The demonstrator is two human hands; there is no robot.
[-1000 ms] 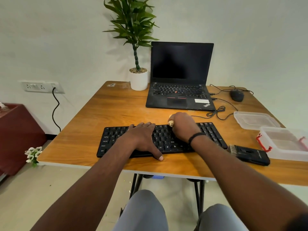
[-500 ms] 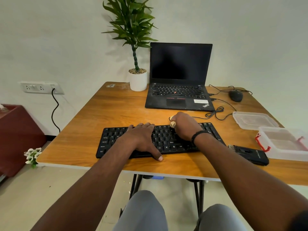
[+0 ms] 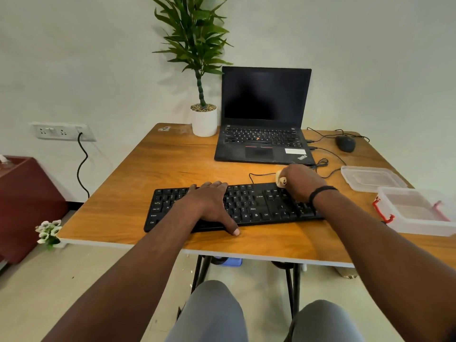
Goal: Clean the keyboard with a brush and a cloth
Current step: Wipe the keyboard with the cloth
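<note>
While we look down from the head view, well to the left of both hands we see a wall socket (image 3: 63,131) with a black cable (image 3: 82,164) hanging from it, a dark red cabinet (image 3: 27,206) below it, and a small bunch of white flowers (image 3: 48,232) near the floor. Our left hand (image 3: 209,203) lies flat on the left half of the black keyboard (image 3: 256,206), fingers straight and spread over the keys, the thumb reaching past the near edge onto the wooden desk (image 3: 153,183); it holds nothing. Beyond that hand stands a white pot with a green plant (image 3: 204,119), and just beside the pot an open laptop (image 3: 264,134) with a dark screen. Our right hand (image 3: 302,182), with a black band (image 3: 320,192) on its wrist, sits over the far right end of the keyboard, fingers curled round a pale cloth (image 3: 281,180), of which only a small wad shows at the thumb side. We cannot tell how much of the cloth touches the keys. A thin black wire (image 3: 261,174) runs on the desk just beyond this hand. Further right, beyond the hand, a black mouse (image 3: 346,143) rests near the far edge. To the right of the right hand lie a clear plastic lid (image 3: 372,177) and, nearer us, a clear box (image 3: 417,211) with red clasps.
</note>
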